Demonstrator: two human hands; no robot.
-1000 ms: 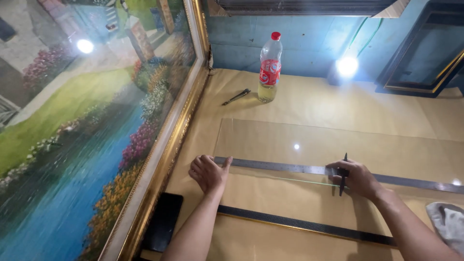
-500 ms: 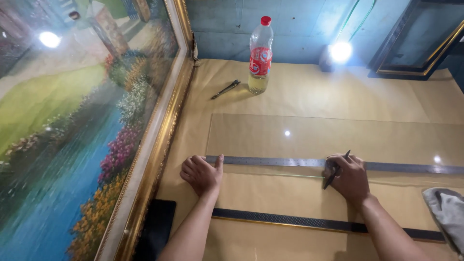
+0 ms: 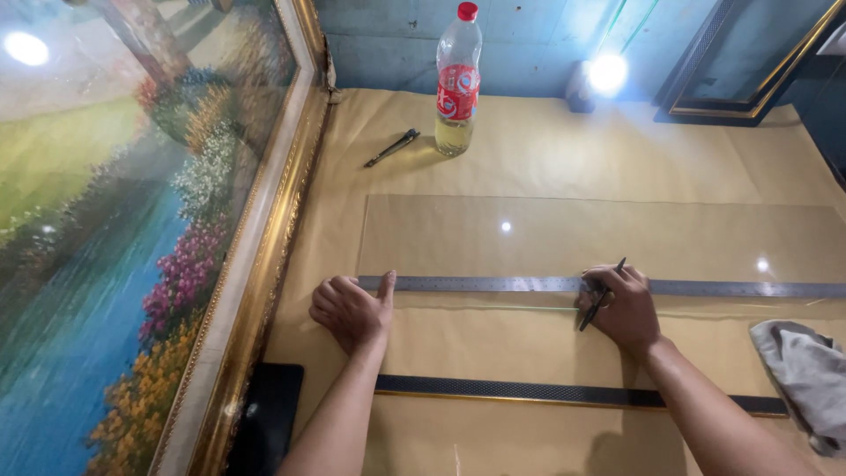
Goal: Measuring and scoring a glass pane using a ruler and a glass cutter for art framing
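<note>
A clear glass sheet (image 3: 564, 234) lies flat on the brown paper-covered table (image 3: 529, 141). A long metal ruler (image 3: 493, 284) runs across the sheet's near edge. My left hand (image 3: 351, 310) rests with curled fingers at the ruler's left end, thumb pressing on it. My right hand (image 3: 624, 304) presses on the ruler farther right and holds a thin dark pen-like tool (image 3: 601, 298) between its fingers, tip pointing toward me.
A large gold-framed landscape painting (image 3: 132, 238) leans along the left. A plastic bottle with a red cap (image 3: 458, 79) and a small dark tool (image 3: 392, 147) lie at the back. A black-and-gold frame strip (image 3: 529, 390) lies near me, a grey cloth (image 3: 806, 375) at right.
The view has shifted a little between frames. Both hands stay on the ruler; the tool in my right hand has tilted from upright to slanting across the ruler.
</note>
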